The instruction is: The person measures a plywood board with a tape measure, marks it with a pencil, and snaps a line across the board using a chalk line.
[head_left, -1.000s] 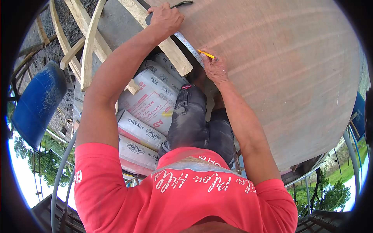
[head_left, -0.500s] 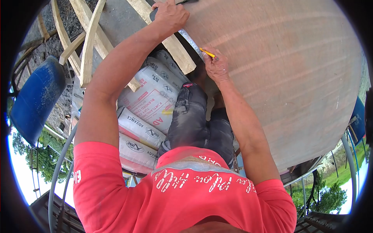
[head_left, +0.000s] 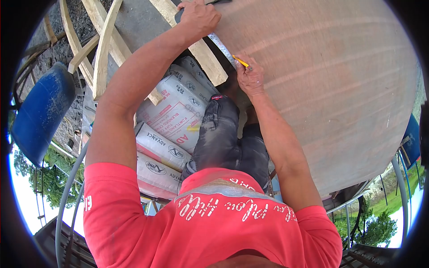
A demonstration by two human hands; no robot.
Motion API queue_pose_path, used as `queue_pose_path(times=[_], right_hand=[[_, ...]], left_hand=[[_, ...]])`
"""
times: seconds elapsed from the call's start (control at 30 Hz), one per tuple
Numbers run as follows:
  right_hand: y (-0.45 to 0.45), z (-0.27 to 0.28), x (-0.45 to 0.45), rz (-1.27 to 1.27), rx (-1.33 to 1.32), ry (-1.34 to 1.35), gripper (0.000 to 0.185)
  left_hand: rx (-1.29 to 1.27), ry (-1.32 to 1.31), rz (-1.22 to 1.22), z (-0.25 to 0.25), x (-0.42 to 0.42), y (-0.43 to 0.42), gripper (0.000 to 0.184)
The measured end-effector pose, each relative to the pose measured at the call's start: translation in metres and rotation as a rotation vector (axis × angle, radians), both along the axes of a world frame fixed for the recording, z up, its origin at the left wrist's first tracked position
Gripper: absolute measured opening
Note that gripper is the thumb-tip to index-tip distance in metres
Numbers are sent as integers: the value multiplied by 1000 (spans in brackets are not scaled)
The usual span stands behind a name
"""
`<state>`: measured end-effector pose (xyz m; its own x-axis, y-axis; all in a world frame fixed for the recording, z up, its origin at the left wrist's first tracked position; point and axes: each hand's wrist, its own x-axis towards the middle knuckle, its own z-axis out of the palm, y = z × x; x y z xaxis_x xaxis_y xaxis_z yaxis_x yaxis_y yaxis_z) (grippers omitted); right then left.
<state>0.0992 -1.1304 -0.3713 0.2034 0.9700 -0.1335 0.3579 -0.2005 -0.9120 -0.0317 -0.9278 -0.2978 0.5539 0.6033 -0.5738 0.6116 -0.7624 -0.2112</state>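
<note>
My left hand [head_left: 199, 18] is closed around a dark tape measure [head_left: 178, 16], mostly hidden under the fingers. Its white blade [head_left: 220, 46] runs out along the edge of a broad plywood sheet [head_left: 330, 85]. At the blade's other end, my right hand [head_left: 251, 80] pinches a yellow pencil [head_left: 241, 61], whose front end lies at the blade by the sheet's edge. Whether the right fingers also grip the blade's end, I cannot tell. A pale wooden strip [head_left: 208, 62] lies left of the blade.
Stacked cement bags [head_left: 172, 114] fill the space left of my legs [head_left: 216, 129]. Curved timber pieces [head_left: 103, 49] cross at upper left. A blue drum [head_left: 44, 114] stands at far left, and a metal rail [head_left: 67, 196] curves below it.
The view has shifted very slightly. Both hands keep their hold on the tape measure and pencil, with almost no movement between them.
</note>
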Motion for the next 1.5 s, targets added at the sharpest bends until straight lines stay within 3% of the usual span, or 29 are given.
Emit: queue_pose_path(times=[0.7, 1.1, 1.2, 1.5], right_hand=[[0, 11, -4, -7, 30, -85, 15], [-1, 8, -6, -6, 51, -110, 16], [1, 7, -3, 34, 69, -115, 17], [1, 12, -2, 22, 37, -109, 17]], left_hand=[[14, -95, -70, -12, -11, 1, 29], [-29, -72, 25, 0, -4, 2, 27], [58, -163, -138, -19, -17, 1, 26], [-20, -38, 0, 3, -2, 2, 28]])
